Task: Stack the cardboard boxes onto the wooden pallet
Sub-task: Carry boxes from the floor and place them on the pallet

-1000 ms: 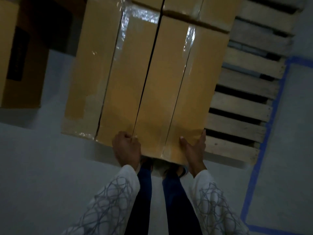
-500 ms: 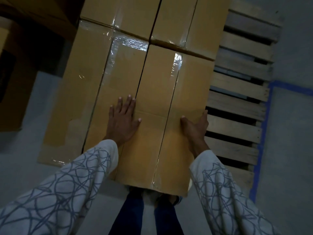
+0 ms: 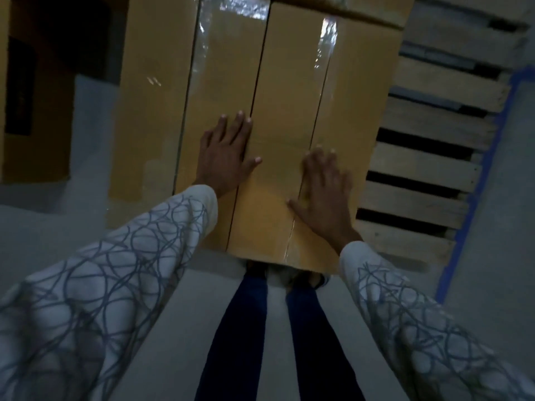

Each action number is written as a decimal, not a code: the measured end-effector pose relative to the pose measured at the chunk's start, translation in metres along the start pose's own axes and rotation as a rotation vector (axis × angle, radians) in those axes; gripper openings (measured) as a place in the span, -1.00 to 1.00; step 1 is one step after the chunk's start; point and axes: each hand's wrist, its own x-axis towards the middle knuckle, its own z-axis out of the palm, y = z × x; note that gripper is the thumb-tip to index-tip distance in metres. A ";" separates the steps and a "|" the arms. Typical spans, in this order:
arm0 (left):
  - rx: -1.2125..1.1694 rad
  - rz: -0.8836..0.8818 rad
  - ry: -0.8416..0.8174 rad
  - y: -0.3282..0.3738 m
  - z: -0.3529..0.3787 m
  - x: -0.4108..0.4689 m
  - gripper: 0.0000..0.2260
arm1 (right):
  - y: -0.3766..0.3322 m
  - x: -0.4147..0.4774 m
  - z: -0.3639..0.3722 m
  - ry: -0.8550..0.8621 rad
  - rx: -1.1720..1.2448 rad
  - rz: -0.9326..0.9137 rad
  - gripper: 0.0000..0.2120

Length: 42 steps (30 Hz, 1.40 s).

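Palms down on the load: the left hand (image 3: pixel 225 151) and right hand (image 3: pixel 324 192) lie flat on top, fingers straight and grasping nothing. They rest on the left box (image 3: pixel 156 111) and right box (image 3: pixel 356 91), which stand side by side on the left part of the pallet (image 3: pixel 428 166). A second ago both hands are hooked over the near edge. Half a second ago the left hand is already on top while the right hand holds the right box's right side. Now that hand is on the lid too, across its taped seam, and the left thumb reaches over the gap between the boxes. The shift from gripping to pressing suggests the right box is set in place and only being settled flush with its neighbour. Bare slats to the right are yet to be filled, and a loose box (image 3: pixel 43 125) stands at far left.
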 end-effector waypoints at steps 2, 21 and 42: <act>-0.009 0.060 -0.004 -0.007 0.005 -0.004 -0.29 | -0.021 -0.021 0.025 -0.066 0.005 -0.221 -0.08; -0.126 0.188 0.053 -0.024 0.033 -0.032 -0.41 | -0.096 -0.047 0.095 -0.161 -0.181 -0.141 0.37; -0.138 0.169 0.093 -0.021 0.031 -0.032 -0.40 | -0.099 -0.043 0.095 -0.107 -0.119 -0.133 0.33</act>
